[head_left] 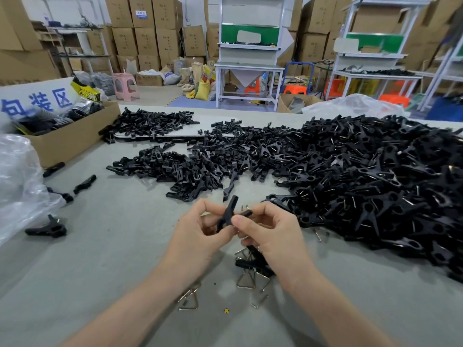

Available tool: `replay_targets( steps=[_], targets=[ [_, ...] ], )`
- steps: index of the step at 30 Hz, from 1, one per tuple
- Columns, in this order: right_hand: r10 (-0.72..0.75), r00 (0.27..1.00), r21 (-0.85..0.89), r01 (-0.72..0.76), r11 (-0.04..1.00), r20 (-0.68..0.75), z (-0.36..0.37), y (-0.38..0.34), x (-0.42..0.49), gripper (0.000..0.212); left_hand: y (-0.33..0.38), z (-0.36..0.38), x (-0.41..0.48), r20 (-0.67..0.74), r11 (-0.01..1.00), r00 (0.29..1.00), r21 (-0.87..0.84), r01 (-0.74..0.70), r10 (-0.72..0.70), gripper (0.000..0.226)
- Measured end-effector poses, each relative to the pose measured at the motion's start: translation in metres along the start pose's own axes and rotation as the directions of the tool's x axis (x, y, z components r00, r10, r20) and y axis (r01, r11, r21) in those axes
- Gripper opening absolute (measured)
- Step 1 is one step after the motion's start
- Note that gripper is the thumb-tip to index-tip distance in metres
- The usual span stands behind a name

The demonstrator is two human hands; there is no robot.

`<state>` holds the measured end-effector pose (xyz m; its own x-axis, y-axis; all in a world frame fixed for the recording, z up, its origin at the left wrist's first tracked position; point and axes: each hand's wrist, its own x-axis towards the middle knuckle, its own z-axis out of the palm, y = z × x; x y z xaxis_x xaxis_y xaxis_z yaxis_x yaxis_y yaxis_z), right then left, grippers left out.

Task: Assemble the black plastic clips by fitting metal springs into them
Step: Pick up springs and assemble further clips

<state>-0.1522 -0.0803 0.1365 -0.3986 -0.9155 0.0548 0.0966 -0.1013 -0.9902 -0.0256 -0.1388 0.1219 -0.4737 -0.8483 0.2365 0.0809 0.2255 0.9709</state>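
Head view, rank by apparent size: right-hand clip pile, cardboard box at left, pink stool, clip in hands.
Largest: clip pile
Next: cardboard box
Then pink stool and held clip, about alike; the stool stands far back, so unranked.

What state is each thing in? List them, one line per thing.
Left hand: pinching the clip parts.
Right hand: pinching them too.
Clip parts: held off the table, crossed.
Springs: loose on the table.
Clip pile: heaped at right.
Cardboard box: open, filled.

Clip pile (375, 176) cut off at right edge, blue-lettered sign (37, 102) blurred, clip pieces (248, 263) half hidden beneath right hand (273, 236)
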Motion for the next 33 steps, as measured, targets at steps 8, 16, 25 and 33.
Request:
replay_targets(
  steps=[8,16,25,33],
  targets=[
    [-0.112,0.993,-0.079,0.114,0.99,0.03,-0.001,-0.002,0.001,0.016,0.001,-0.007,0.004,-0.114,0.983,0.993,0.185,-0.014,0.036,0.023],
    [-0.174,0.981,-0.284,0.144,0.948,-0.084,-0.01,0.003,0.009,0.026,0.005,-0.01,0.006,-0.175,0.978,0.983,0.208,-0.012,0.05,0.029],
    [-0.107,0.987,-0.076,0.099,0.992,-0.121,-0.014,0.003,0.01,0.011,0.004,-0.009,0.007,-0.117,0.961,0.991,0.273,-0.037,0.071,0.03],
    [-0.068,0.988,-0.103,0.054,0.993,-0.137,-0.013,0.001,0.009,0.012,0.006,-0.008,0.006,-0.07,0.951,0.989,0.29,-0.108,0.134,0.034]
  ],
)
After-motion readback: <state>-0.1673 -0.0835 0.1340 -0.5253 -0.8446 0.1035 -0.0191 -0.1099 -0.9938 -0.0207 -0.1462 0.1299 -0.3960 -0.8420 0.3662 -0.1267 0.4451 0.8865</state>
